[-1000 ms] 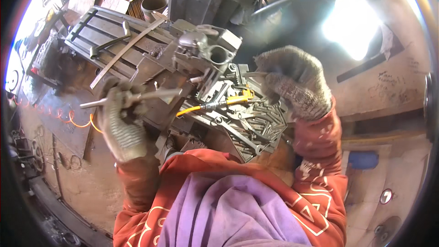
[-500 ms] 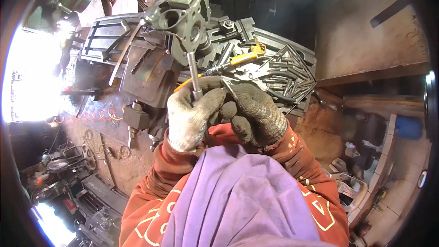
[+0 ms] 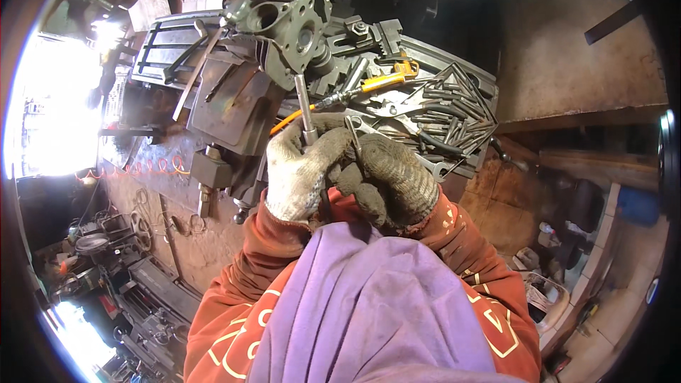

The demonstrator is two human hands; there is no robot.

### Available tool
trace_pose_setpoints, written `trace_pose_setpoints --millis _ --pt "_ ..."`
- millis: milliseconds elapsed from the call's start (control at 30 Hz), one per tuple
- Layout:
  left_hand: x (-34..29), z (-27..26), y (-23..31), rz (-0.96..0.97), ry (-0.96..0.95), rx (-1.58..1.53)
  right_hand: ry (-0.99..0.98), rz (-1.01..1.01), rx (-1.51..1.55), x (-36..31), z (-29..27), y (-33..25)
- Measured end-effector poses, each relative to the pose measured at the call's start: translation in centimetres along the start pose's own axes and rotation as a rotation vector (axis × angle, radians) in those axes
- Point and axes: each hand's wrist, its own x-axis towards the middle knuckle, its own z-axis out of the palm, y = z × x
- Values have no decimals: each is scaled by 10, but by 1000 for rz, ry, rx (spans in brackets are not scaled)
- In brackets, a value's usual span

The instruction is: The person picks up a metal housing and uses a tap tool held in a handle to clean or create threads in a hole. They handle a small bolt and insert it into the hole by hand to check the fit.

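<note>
Both hands wear dirty knit work gloves and are held close together in front of my chest. My left hand (image 3: 301,170) is closed round a slim, shiny steel rod (image 3: 306,106) with a thicker lower end, which points up and away. Beside it, my right hand (image 3: 394,181) has its fingers curled in, gripping a thin metal piece (image 3: 354,136) whose exact kind I cannot make out. Just beyond the rod's tip stands a grey cast metal housing (image 3: 294,28) with round bores.
Behind my hands, a metal machine table (image 3: 418,50) carries a heap of drill bits and rods (image 3: 454,120), wrenches (image 3: 397,110) and a yellow air blow gun (image 3: 383,83). Dark flat plates (image 3: 234,113) lie left of them. A brown bench (image 3: 582,64) is at the right.
The view has shifted slightly, so the bench things sit a little further right. Both hands keep their grips, with the steel rod at nearly the same tilt.
</note>
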Motion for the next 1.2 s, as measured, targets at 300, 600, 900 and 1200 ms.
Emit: trace_pose_setpoints --millis 300,600,900,1200 --pt "1 -7 -5 20 -26 -54 185 196 80 0 -7 24" --pt "1 -10 -8 -22 -50 -89 244 195 -244 -4 -15 29" --pt "-4 -21 -5 -25 -66 -99 242 172 -348 0 -5 34" --pt "1 -55 -18 -74 -179 -138 284 14 -869 -6 30 40"
